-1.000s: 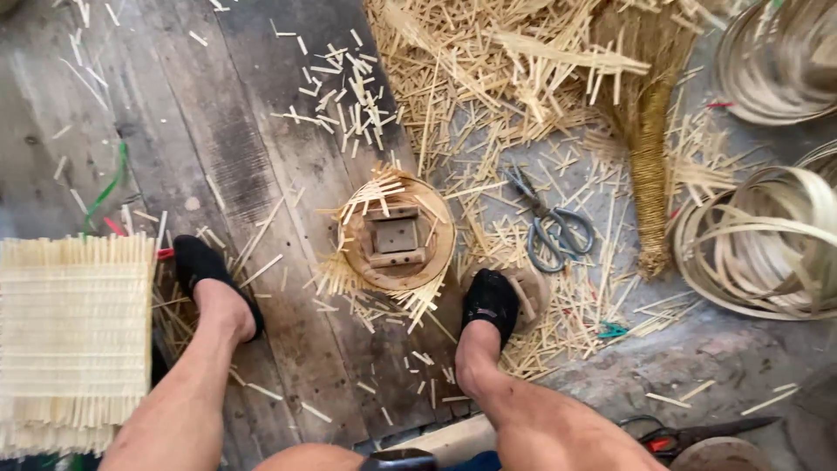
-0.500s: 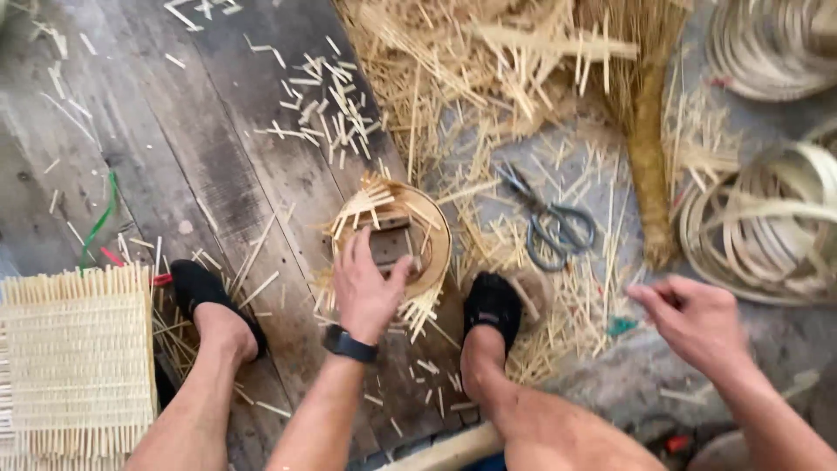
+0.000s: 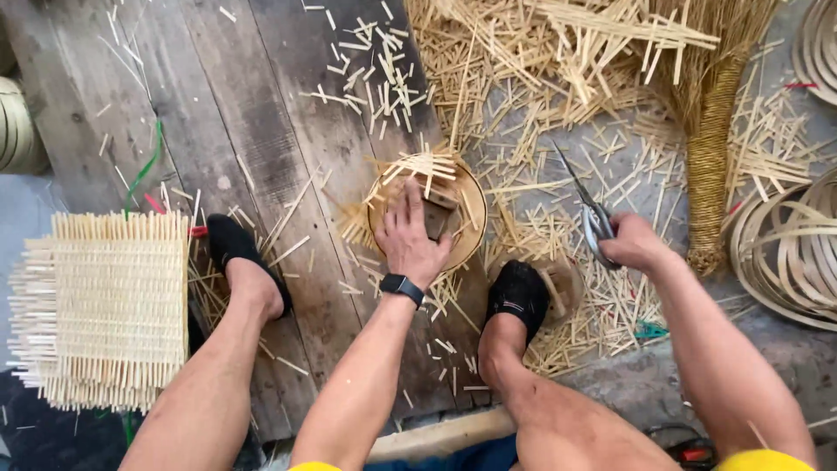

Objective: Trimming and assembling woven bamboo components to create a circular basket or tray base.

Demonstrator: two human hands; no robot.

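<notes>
Bamboo sticks lie all over the dark wooden floor boards, like spilled straws. The left hand rests flat on top of a small round basket made of thin pale bamboo strips, which sits on the boards between the two feet in black shoes. The fingers are spread and lie over a dark square block in the middle of the basket; the hand presses down and does not close around anything. A black watch is on that wrist. The right hand is closed tight around the handles of grey metal scissors, with the blades pointing up and away; I cannot tell if the blades are apart. The basket looks very light and a bit springy, and its loose stick ends look easy to snap. I think it is best held by its round rim, which looks firmer, not by the sticking-out ends. A flat woven bamboo mat lies by the left foot. A straw broom lies near the scissors, and coils of bamboo strip sit at the right edge.
</notes>
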